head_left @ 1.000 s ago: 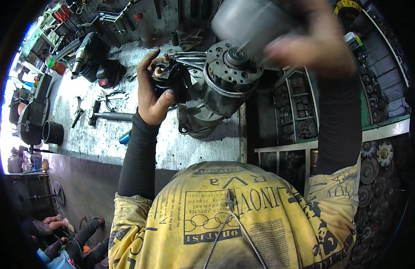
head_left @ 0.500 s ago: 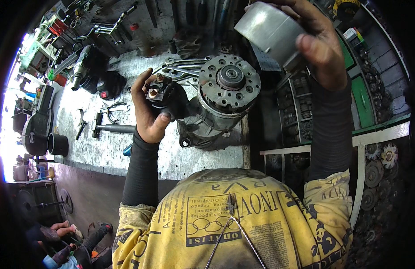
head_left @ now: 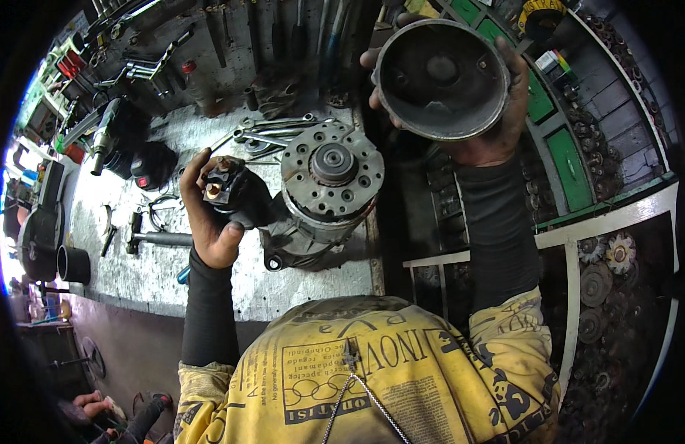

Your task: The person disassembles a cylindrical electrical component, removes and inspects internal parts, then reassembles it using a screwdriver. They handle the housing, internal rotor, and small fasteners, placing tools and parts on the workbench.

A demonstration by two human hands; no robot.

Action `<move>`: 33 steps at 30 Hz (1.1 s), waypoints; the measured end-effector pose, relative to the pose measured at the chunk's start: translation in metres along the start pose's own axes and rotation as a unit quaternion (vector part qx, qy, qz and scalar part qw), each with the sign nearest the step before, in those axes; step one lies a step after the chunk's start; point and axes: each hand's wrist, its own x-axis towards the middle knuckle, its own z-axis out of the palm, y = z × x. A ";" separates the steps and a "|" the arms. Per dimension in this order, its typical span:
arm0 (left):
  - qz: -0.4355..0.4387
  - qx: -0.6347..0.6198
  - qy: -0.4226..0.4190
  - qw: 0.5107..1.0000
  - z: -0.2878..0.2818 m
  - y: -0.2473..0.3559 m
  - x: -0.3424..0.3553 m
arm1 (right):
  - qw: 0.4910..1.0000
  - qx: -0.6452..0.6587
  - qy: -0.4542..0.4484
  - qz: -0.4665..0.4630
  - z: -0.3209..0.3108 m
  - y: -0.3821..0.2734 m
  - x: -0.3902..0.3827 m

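Note:
A starter motor (head_left: 319, 228) stands upright on the workbench, its round plate (head_left: 302, 164) with several holes and a central shaft facing up. My left hand (head_left: 211, 238) curls around the black solenoid (head_left: 239, 194) on the motor's left side, thumb near its lower edge. Above and right of the motor, past the bench edge, my right hand (head_left: 498, 144) grips a round metal end cover (head_left: 442, 111). The cover's hollow inside faces me, and it is apart from the motor. My right fingers are partly hidden behind the cover.
Several wrenches (head_left: 272, 137) lie behind the motor. A hammer (head_left: 161, 238), a cordless impact wrench (head_left: 109, 137) and a black cylinder (head_left: 74, 264) sit to the left. Shelves with green drawers (head_left: 568, 166) and gears (head_left: 598, 285) stand at the right. Tools hang at the back.
My right hand has turned the end cover so its hollow side now shows. The view has shifted, moving the bench leftward. My left hand stays on the solenoid.

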 end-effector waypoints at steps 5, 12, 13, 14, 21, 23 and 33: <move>0.005 0.023 -0.011 1.000 -0.003 -0.003 0.000 | 0.999 -0.003 -0.033 0.011 0.005 0.004 0.000; 0.018 0.030 -0.013 0.999 -0.005 -0.007 -0.001 | 0.993 -0.040 -0.111 -0.015 -0.002 0.015 0.003; 0.019 0.033 -0.013 0.999 -0.005 -0.006 0.000 | 0.994 -0.036 -0.105 -0.009 -0.002 0.016 0.003; 0.019 0.036 -0.012 0.999 -0.004 -0.006 0.000 | 0.993 -0.022 -0.112 -0.010 -0.002 0.017 0.003; 0.000 0.017 -0.014 1.000 -0.002 -0.002 -0.001 | 0.994 0.013 -0.109 -0.002 0.014 0.018 0.002; 0.005 0.015 -0.014 1.000 -0.003 -0.002 0.000 | 0.998 0.007 -0.065 0.009 0.020 0.015 0.000; 0.012 0.016 -0.016 1.000 -0.002 -0.002 0.001 | 0.914 -0.129 0.329 -0.199 0.011 -0.001 -0.021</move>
